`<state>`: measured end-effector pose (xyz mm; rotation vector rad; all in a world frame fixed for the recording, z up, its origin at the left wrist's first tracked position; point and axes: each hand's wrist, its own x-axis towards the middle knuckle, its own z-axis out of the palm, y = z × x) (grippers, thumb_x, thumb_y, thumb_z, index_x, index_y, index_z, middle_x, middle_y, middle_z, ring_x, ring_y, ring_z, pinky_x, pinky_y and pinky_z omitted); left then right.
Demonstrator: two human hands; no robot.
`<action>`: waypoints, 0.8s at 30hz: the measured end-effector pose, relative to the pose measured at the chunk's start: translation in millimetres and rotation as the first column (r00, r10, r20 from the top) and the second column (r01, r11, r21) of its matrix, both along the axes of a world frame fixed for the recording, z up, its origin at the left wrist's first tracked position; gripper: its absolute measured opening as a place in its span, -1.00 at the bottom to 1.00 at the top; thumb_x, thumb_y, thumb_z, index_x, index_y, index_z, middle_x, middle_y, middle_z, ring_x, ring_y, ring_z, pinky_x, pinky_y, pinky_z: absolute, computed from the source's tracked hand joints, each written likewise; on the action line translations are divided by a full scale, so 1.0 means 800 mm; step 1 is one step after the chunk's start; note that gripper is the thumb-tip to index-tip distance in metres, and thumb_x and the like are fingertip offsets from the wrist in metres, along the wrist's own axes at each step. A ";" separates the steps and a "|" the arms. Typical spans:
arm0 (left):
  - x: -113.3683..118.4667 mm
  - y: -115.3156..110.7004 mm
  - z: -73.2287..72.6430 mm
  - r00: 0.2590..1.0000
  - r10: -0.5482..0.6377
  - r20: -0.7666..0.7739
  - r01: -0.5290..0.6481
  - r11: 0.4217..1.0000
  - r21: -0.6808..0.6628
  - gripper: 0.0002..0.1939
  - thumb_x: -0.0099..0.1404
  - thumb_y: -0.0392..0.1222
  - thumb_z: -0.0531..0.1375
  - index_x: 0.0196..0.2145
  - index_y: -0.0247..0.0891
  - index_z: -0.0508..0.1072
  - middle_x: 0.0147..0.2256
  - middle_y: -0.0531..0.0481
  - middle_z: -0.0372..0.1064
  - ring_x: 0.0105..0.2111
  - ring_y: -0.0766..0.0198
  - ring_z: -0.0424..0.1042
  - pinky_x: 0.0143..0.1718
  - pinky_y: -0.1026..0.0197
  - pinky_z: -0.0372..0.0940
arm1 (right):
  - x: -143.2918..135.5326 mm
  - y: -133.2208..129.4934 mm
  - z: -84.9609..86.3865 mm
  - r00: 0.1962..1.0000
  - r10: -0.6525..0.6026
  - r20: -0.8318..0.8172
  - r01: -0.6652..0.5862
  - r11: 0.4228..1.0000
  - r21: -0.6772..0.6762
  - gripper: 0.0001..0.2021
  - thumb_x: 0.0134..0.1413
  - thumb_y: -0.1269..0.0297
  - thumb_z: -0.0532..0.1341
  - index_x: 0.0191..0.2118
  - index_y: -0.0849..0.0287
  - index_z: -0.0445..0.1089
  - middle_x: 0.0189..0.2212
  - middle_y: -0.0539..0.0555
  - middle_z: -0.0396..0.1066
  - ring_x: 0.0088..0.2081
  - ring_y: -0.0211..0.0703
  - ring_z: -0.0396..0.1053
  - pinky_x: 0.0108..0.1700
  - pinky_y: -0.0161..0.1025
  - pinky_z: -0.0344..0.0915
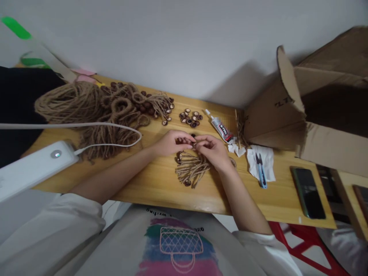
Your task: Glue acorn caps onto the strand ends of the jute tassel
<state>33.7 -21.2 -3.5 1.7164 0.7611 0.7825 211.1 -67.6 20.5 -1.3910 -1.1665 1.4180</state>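
Observation:
Near the middle of the wooden table, my left hand and my right hand meet fingertip to fingertip. Both pinch a small dark brown piece that looks like a nut shell half, partly hidden by the fingers. Just below them lies a fringed bundle of twine strands with a few shell pieces at its ends. Behind my hands sits a group of shell halves. A glue tube marked with "7000" rests behind my right hand, its white nozzle pointing back left.
Coiled twine and knotted cords with shells lie at the left, beside a white power bank with a cable. On the right are blue snips on tissue, a phone and an open cardboard box.

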 end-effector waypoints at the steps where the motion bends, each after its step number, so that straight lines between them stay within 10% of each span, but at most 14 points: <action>1: 0.000 0.000 -0.001 1.000 -0.005 0.000 0.005 1.000 0.011 -0.81 0.09 -0.30 0.28 -0.27 -0.33 0.55 -0.39 -0.05 0.52 -0.40 0.31 0.46 -0.32 0.28 0.36 | 0.000 -0.001 -0.001 1.000 0.004 -0.003 -0.004 1.000 0.002 -0.69 -0.29 0.26 0.31 -0.31 0.25 0.40 -0.58 -0.05 0.43 -0.58 -0.37 0.25 -0.50 -0.38 0.15; 24: 0.003 0.002 -0.006 0.998 0.043 -0.045 -0.039 0.996 0.076 -0.87 0.09 -0.27 0.27 -0.35 -0.32 0.55 -0.38 -0.05 0.55 -0.41 0.31 0.48 -0.34 0.29 0.36 | -0.001 -0.003 -0.015 1.000 0.019 0.000 -0.019 0.996 0.083 -0.71 -0.23 0.23 0.29 -0.29 0.22 0.38 -0.58 -0.08 0.38 -0.53 -0.36 0.27 -0.39 -0.33 0.20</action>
